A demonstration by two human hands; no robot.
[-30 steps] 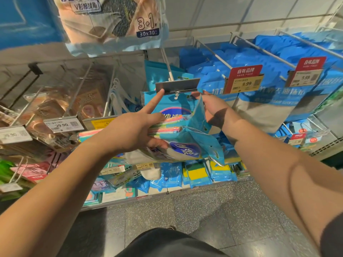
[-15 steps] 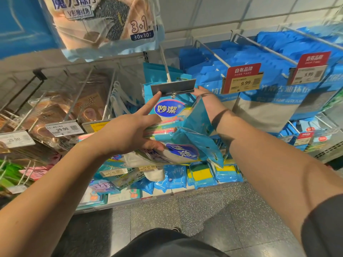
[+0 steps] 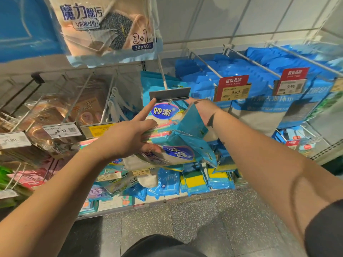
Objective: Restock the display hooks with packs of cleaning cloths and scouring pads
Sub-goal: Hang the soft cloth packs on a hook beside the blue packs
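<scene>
Here a person lifts a blue cloth pack (image 3: 163, 113) to the tip of a display hook (image 3: 164, 78), just under its blank label holder (image 3: 169, 93). The left hand (image 3: 128, 137) grips a stack of spare packs (image 3: 172, 154) between thumb and curled fingers, its index finger stretched up to touch the raised pack. The right hand (image 3: 202, 110) holds that pack's far edge; its fingers are hidden behind the plastic, so how its grip lies cannot be told.

Risks, as a judgement: the hanging hole sits behind the label holder, so the hook tip may miss it and crumple or tear the header. The left grip is one-handed on slippery film; the lowest pack already sags and may slide to the floor (image 3: 185, 229). A push on the holder may tilt it.

Holders and contents: the target hook already carries several like blue packs behind the holder. The hooks to the right (image 3: 250, 60) are packed with blue cloth packs behind red 9.99 tags (image 3: 233, 88). Hooks to the left hold clear packs tagged 29.90. The bottom shelf (image 3: 148, 204) holds yellow scouring pad packs (image 3: 193, 180) and blue glove packs (image 3: 167, 180). A beige cloth pack (image 3: 107, 28) hangs overhead.
</scene>
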